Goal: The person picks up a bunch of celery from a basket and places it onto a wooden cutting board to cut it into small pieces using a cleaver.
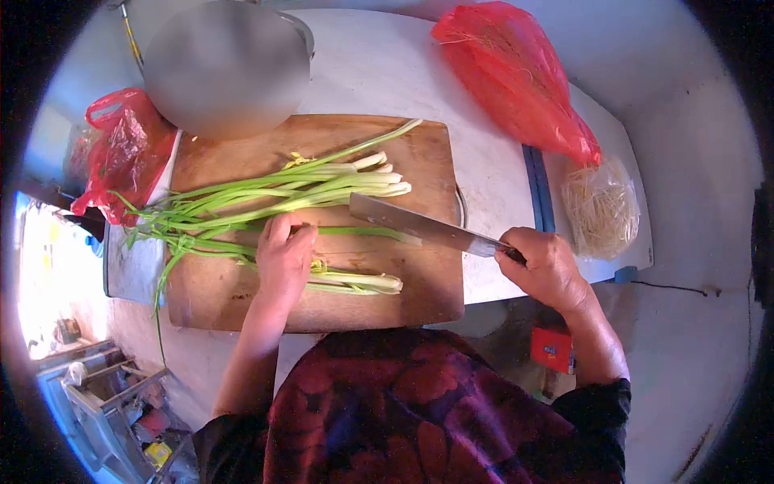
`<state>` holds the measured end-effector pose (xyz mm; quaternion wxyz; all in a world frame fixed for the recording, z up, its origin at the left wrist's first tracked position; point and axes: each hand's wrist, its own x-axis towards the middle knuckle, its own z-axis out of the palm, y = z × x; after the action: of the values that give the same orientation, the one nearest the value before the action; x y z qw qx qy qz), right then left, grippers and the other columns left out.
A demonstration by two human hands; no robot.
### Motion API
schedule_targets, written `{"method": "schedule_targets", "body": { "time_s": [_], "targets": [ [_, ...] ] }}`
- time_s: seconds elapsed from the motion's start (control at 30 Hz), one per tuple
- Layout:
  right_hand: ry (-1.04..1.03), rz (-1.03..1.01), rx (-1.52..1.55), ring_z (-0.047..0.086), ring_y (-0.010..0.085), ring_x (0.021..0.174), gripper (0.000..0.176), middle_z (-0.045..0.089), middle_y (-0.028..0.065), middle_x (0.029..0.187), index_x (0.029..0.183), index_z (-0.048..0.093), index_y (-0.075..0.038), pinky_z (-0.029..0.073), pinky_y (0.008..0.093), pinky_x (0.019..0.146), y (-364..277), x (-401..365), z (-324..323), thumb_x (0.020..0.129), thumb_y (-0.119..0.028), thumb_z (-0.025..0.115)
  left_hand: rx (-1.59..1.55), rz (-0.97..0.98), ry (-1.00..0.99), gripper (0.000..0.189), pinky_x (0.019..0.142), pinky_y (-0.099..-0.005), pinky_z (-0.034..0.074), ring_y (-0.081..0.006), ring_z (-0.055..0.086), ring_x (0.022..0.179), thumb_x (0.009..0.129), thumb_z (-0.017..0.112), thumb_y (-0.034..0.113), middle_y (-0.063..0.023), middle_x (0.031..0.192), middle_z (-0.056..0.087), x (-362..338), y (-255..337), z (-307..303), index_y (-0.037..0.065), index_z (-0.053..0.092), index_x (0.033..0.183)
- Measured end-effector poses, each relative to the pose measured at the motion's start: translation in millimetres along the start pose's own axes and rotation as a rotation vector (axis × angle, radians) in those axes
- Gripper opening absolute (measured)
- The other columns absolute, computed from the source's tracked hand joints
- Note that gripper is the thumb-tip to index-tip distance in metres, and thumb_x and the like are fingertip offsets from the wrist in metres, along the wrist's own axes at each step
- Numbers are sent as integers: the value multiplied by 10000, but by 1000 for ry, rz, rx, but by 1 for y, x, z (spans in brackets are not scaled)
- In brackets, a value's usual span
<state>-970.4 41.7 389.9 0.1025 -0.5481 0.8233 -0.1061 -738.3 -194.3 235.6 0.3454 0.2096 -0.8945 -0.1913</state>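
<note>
My right hand [542, 266] grips the handle of a cleaver [427, 226], whose broad blade points left over the wooden cutting board [403, 310]. The blade tip hangs close to the pale ends of the celery [306, 181], which lies in a loose bunch across the board with its leaves to the left. My left hand [286, 254] is closed, fingers bent round a single celery stalk [355, 231] below the bunch. Nearest me, under the left wrist's right side, more celery stalks [355, 282] lie with their cut-looking white ends to the right.
A red plastic bag [129, 145] sits left of the board. Another, fuller red bag [516, 81] lies at the back right, beside a clear bag of thin noodle-like strands [601, 210]. A blurred round shape [226, 68] covers the back left. A shelf [121, 403] stands lower left.
</note>
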Motion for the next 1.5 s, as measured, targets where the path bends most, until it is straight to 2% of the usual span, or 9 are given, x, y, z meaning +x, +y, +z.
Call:
{"method": "schedule_targets", "body": {
  "time_s": [0.23,0.33,0.83,1.13,1.23,1.33,1.43,1.5],
  "targets": [
    [-15,-170,-16,591,306,626,103,585,110,686,766,592,-46,466,388,557,-5,21,9,781,-144,624,-35,-10,34,159,673,-392,465,-286,555,797,674,630,-25,-88,850,552,2,-4,3,57,648,810],
    [1,-230,-55,595,305,628,115,571,105,664,762,557,-70,491,415,558,-2,25,12,774,-167,618,-28,-19,33,163,668,-387,466,-283,554,795,671,632,-30,-86,853,552,1,-5,4,57,641,809],
    [-54,-268,-107,601,308,633,115,585,103,692,801,556,-76,499,420,565,2,37,11,790,-181,604,29,8,0,187,681,-395,454,-290,532,812,659,629,-10,-84,858,524,5,-4,3,74,618,825],
    [-122,-346,-176,623,324,656,136,614,133,704,877,552,-68,504,452,575,2,48,6,803,-180,573,32,-7,-17,172,682,-399,448,-289,523,803,663,626,-1,-87,853,524,8,-4,4,70,620,820],
    [-169,-368,-210,626,334,646,145,619,136,697,869,556,-66,508,454,576,2,60,2,798,-191,578,32,-8,-16,163,684,-399,446,-289,521,803,662,622,-1,-85,853,527,9,-5,4,71,616,808],
    [-134,-377,-127,589,346,618,130,557,146,635,749,537,-49,471,441,566,7,67,3,781,-154,605,28,-11,-13,160,682,-399,443,-290,519,802,658,611,-7,-81,848,531,11,-5,5,74,611,796],
    [-156,-368,-92,592,344,623,127,556,146,636,749,537,-51,471,441,567,10,69,3,779,-151,607,31,-20,-21,162,678,-400,440,-292,518,801,655,600,-13,-78,845,535,11,-2,3,76,608,789],
    [-188,-369,-127,609,341,617,130,587,145,652,803,547,-60,496,449,568,14,68,4,788,-181,592,35,-26,-25,162,677,-399,439,-294,517,800,655,593,-13,-78,848,540,12,-1,2,77,607,788]
  ]
}}
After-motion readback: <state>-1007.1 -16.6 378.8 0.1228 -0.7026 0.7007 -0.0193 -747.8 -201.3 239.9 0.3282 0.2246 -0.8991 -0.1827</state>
